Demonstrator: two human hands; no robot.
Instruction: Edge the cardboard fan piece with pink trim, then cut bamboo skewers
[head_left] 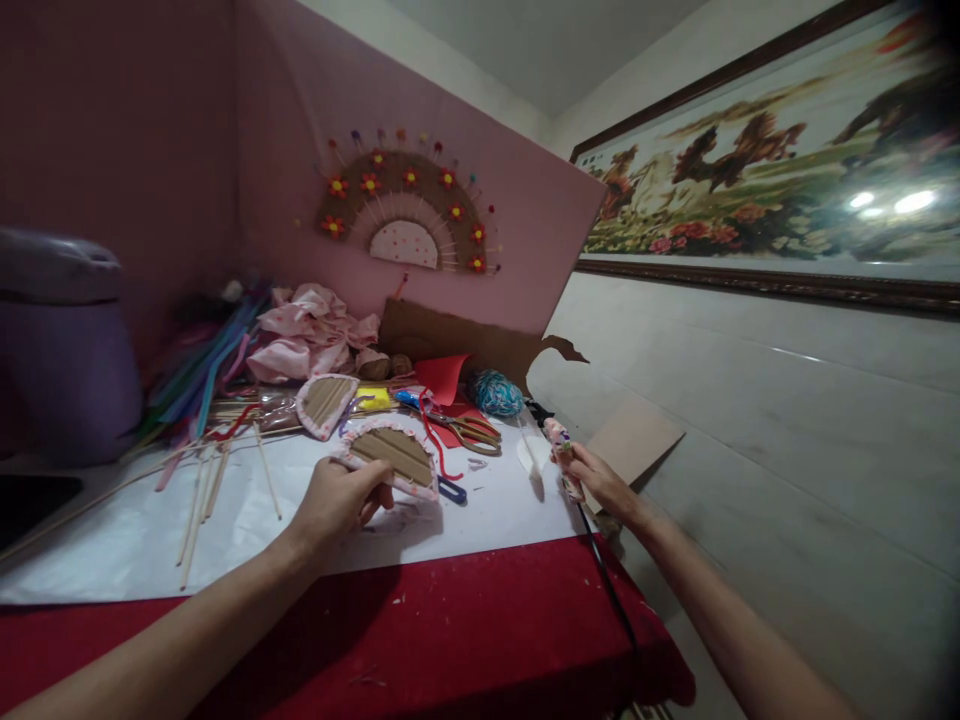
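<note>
Cardboard showed brown inside the pink cloth rim of the half-disc (pixel 394 450), which the left hand (pixel 341 495) held over the white sheet (pixel 247 540) near the front of the table (pixel 450 620). That hand's fingers were closed on the near edge, toward its left end, thumb over the bare face and the rest curled below. The right hand (pixel 592 475) was well apart, its fingers wrapped round a tool (pixel 556 432) with a patterned covering; its tip was unclear, though the shape and the black cord (pixel 604 580) suggested a glue gun.

Good handling here seemed to call for a light pinch, enough to steady the half-disc without crushing its cloth folds, with the bare face turned up and level. The tool was best gripped by its covered part, its tip pointed away from the left fingers, and its cord left slack. Scissors (pixel 476 434) and a blue handle (pixel 452 490) lay near the half-disc, so low sideways sweeps of the left hand were best avoided.
</note>
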